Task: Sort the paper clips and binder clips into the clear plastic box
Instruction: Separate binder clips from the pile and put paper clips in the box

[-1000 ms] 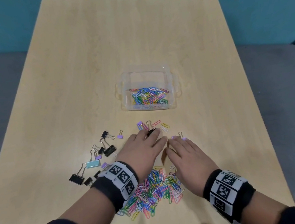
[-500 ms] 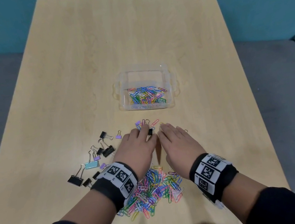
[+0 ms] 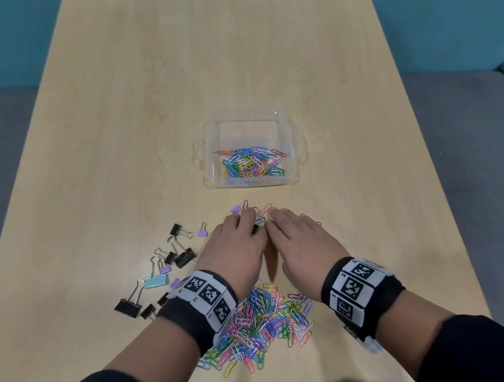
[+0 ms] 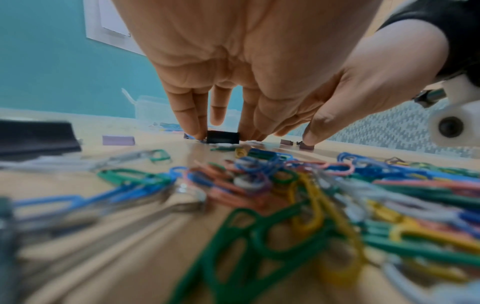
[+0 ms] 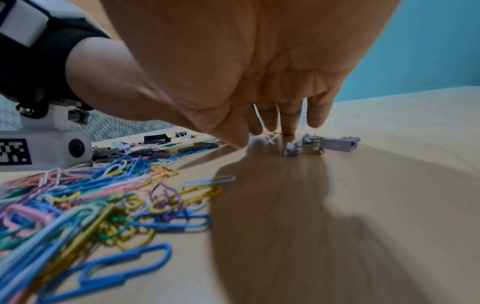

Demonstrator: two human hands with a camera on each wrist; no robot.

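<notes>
My right hand (image 5: 259, 82) reaches down with straight fingers (image 5: 288, 123), tips touching the table (image 5: 389, 164) just beside two small lilac binder clips (image 5: 322, 144). Colourful paper clips (image 5: 91, 205) lie heaped to the left, near my other wrist.

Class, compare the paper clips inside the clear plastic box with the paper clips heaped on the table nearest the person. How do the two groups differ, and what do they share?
The paper clips in the clear plastic box are contained by its walls; the loose heap lies spread on the bare table. The boxed group sits beyond both hands; the heap lies under the wrists. The heap looks wider. Both are mixed colours, jumbled.
</notes>
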